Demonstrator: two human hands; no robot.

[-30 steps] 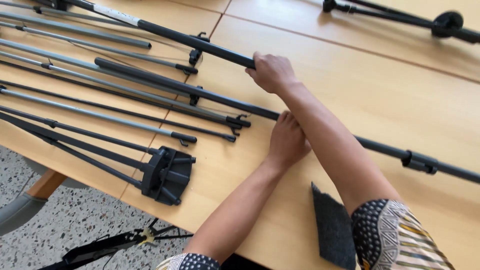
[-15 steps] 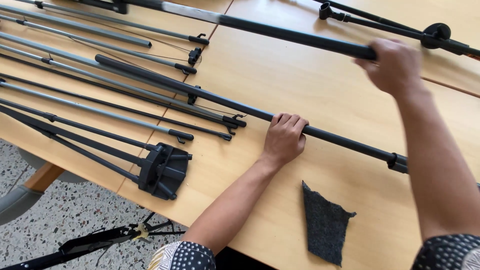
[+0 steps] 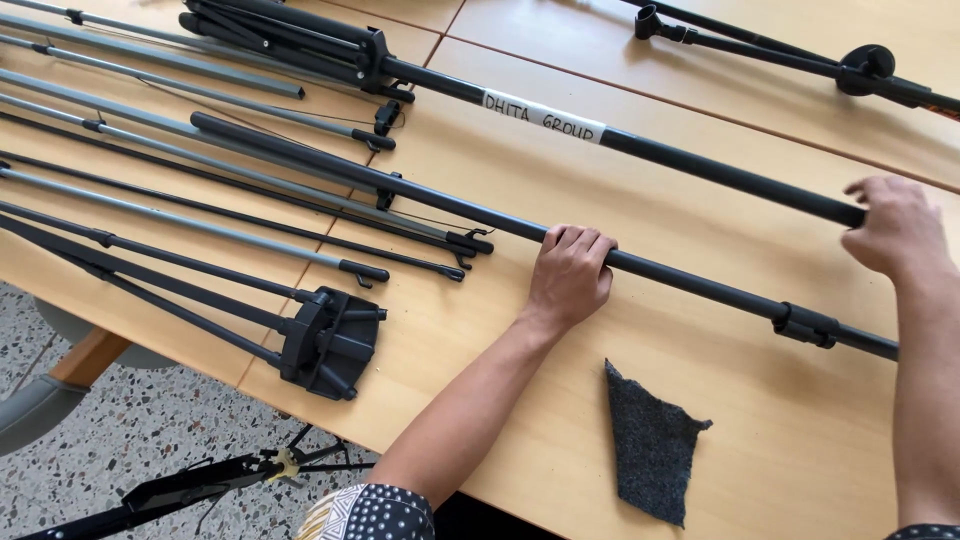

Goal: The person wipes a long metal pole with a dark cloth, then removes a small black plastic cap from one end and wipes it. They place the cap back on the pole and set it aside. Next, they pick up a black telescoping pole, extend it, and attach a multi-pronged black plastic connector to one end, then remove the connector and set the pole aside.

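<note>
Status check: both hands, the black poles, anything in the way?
Left hand gripping near black pole. Right hand at far labelled pole's end, grip unclear. Grey cloth nearby, not obstructing.

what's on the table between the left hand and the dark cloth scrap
Nothing: in the head view only bare wooden table separates the left hand, which grips the black pole, from the dark cloth scrap.

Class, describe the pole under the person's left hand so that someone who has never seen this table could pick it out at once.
Start at the wooden table and find the dark grey cloth scrap near its front edge. Just above it a long black pole runs slantwise, with the left hand curled over it. Unlike the pole behind it, it carries no white label and has a clamp collar toward its right end.
</note>
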